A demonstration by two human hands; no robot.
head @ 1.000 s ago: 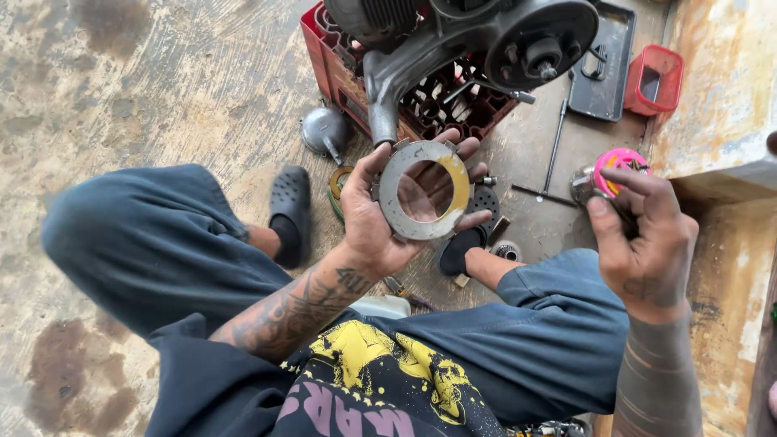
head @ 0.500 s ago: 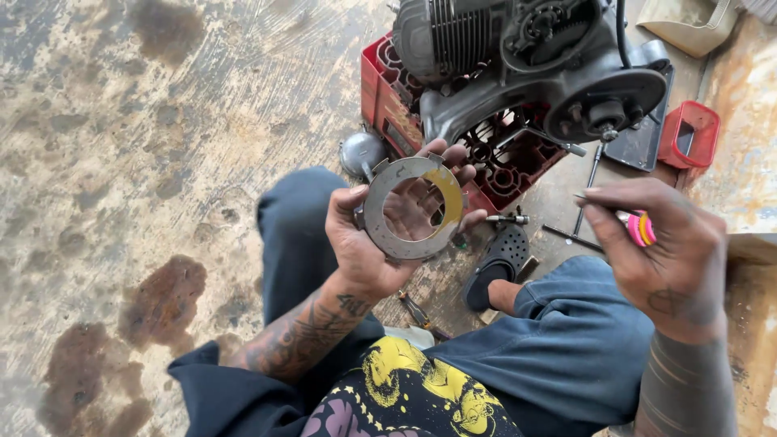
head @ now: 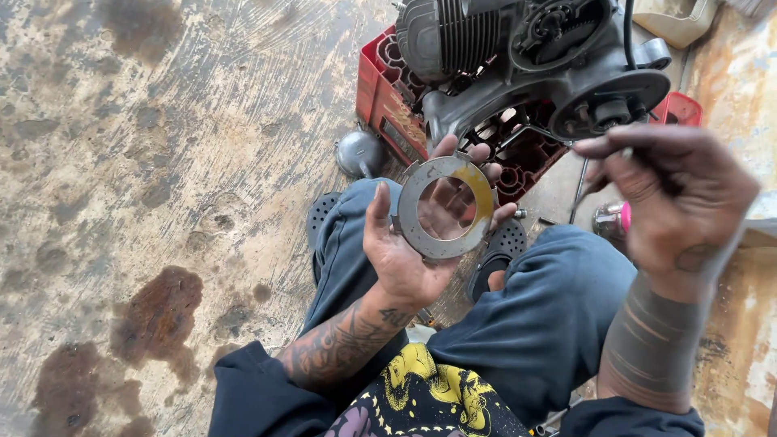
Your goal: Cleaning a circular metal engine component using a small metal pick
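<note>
My left hand (head: 413,243) holds a flat grey metal ring plate (head: 445,207) with a yellow smear on its upper right, resting on the palm and fingers. My right hand (head: 672,194) is raised at the right, its fingers pinched on a thin object near the engine; what it grips is mostly hidden by the hand. A pink-capped item (head: 613,218) lies just below that hand. A dark grey finned engine (head: 518,57) sits on a red plastic crate (head: 388,89) right in front of me.
I am squatting on a stained concrete floor (head: 162,202), knees in blue trousers. A grey metal cover (head: 359,152) lies left of the crate. A long thin rod (head: 576,190) lies by the crate. A small red container (head: 684,109) sits behind the engine.
My right hand has lifted and moved nearer the engine, now hiding the pink-and-yellow object it held. The view shifted so the engine and crate sit further right; the ring plate stays in my left hand.
</note>
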